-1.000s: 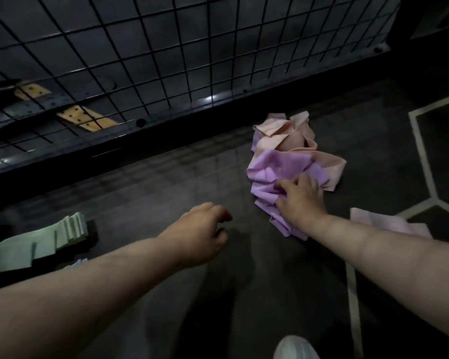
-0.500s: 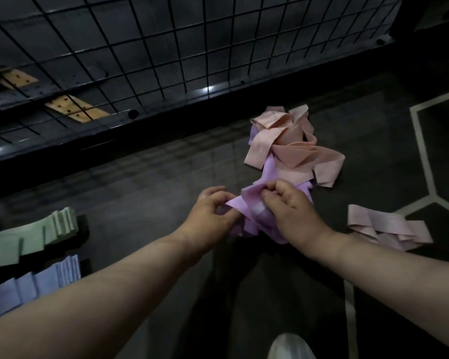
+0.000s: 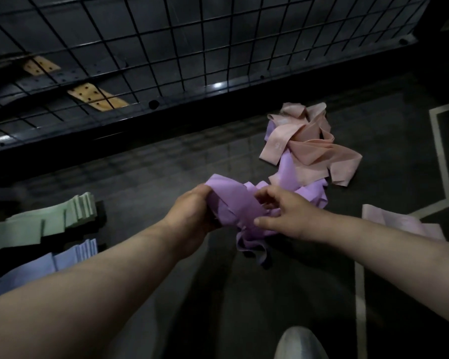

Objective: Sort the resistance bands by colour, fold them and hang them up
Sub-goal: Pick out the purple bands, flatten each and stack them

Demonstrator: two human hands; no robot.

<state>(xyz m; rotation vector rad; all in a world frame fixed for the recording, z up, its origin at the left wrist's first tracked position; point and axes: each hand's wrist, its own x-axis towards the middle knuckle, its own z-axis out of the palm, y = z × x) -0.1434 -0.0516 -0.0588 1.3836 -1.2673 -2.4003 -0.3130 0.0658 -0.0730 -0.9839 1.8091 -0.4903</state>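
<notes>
A crumpled purple resistance band is held above the dark floor. My left hand grips its left end. My right hand pinches it from the right, fingers curled into the folds. A loose end hangs down below my hands. The band trails back to a tangled heap of peach bands behind it. At the left lie a folded green stack and a folded lilac-blue stack. A folded pale pink band lies at the right, partly behind my right forearm.
A black wire mesh panel on a dark frame runs across the back. Tan perforated strips lie behind it. White lines mark the floor at the right. A light shoe tip shows at the bottom edge.
My right hand has pulled the purple band out of the heap toward me. My left hand came over and took hold of it, and both hands now spread it further left.
</notes>
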